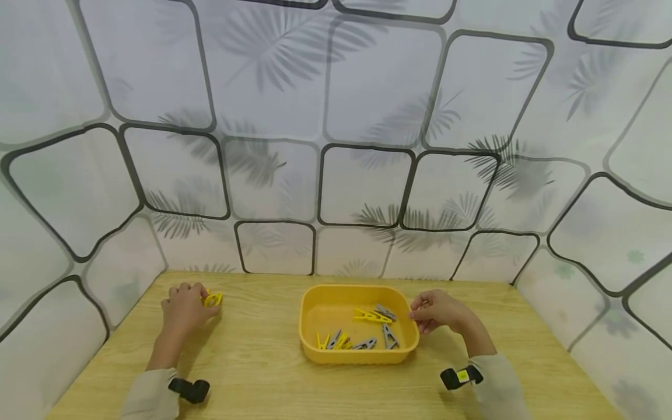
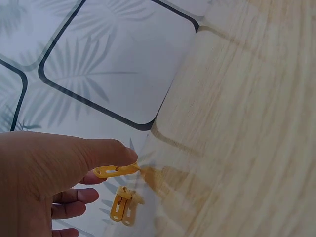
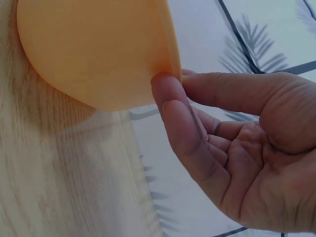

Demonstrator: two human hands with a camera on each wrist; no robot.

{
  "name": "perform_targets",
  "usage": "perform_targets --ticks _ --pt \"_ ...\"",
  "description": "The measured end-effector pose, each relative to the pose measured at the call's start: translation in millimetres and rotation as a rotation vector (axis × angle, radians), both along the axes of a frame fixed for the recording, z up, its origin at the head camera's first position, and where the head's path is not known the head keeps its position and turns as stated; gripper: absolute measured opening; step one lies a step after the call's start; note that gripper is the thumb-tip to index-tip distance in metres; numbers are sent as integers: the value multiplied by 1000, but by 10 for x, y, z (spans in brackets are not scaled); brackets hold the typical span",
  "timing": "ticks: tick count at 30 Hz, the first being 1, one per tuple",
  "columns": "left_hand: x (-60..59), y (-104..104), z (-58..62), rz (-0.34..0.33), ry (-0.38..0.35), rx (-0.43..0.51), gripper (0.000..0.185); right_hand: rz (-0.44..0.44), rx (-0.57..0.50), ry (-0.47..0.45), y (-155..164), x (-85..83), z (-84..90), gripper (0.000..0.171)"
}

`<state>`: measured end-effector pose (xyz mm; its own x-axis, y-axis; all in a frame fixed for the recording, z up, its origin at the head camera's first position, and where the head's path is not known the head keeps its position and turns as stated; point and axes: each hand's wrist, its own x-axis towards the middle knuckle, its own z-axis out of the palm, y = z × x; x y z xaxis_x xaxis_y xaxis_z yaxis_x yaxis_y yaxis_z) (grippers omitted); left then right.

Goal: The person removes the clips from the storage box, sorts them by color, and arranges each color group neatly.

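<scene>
At the left of the table, my left hand (image 1: 184, 309) pinches a yellow clothespin (image 2: 116, 171) between thumb and fingers. A second yellow clothespin (image 2: 121, 203) lies just past the fingers in the left wrist view. My right hand (image 1: 441, 312) holds the right rim of a yellow plastic basin (image 1: 362, 356), thumb on one side of the wall and index finger on the other. Inside the basin are several clothespins, some yellow (image 1: 371, 316) and some grey (image 1: 389, 337), most of them towards its front and right.
The basin stands on a light wooden table (image 1: 257, 373). Patterned fabric walls (image 1: 273, 192) with dark outlines and leaf prints rise at the back and both sides. Each wrist carries a small black camera, one on the left sleeve (image 1: 152, 391).
</scene>
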<state>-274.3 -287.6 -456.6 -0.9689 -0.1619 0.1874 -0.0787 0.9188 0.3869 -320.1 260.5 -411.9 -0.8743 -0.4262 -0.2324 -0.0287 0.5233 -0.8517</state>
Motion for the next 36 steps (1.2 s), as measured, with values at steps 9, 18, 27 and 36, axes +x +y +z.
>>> perform_targets --ticks 9,18,27,36 --pt "-10 -19 -47 25 21 -11 41 -4 5 2 -31 -20 -12 22" --pt "-33 -1 -49 40 49 -21 44 -9 14 9 -20 -33 19 24" --pt "-25 2 -38 33 30 -16 45 -14 8 -7 -15 -37 19 24" --pt "-5 0 -88 28 15 3 45 -10 11 -6 -1 -22 -8 23"
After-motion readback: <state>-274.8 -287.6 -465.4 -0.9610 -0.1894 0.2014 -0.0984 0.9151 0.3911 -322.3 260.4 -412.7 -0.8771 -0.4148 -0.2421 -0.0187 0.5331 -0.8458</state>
